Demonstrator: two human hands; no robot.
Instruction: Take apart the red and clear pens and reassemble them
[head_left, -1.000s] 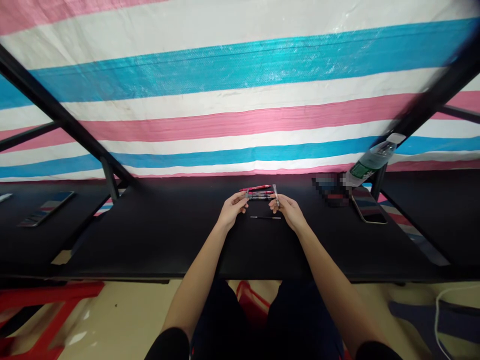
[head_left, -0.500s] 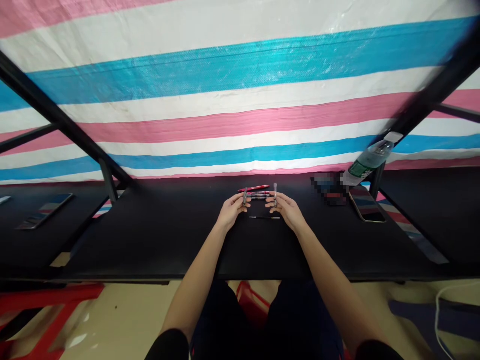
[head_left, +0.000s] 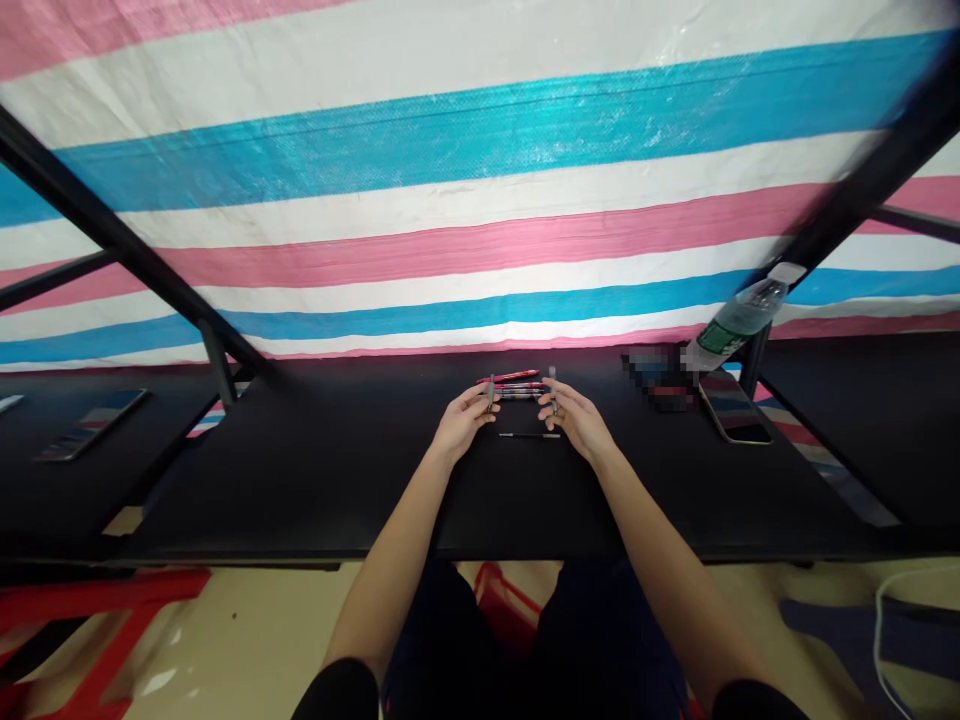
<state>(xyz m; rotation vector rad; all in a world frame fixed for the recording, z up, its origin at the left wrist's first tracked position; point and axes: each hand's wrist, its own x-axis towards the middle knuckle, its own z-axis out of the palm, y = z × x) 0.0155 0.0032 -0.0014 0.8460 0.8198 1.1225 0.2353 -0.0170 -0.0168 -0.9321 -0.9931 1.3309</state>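
My left hand is closed on a small, slim pen part, held upright between thumb and fingers. Opposite it, my right hand pinches a clear pen part, also roughly upright. The two parts are apart. Behind and between the hands, several pens lie side by side on the black table, and a red pen lies slightly tilted beyond them. A thin dark refill rests on the table nearer to me, below the gap between my hands.
A water bottle stands at the back right, with a phone beside it and blurred items to its left. Another phone lies far left. Black metal bars slope on both sides before a striped sheet.
My right hand has shifted slightly right, and the clear part in it sits lower between the fingers. My left hand has barely moved.
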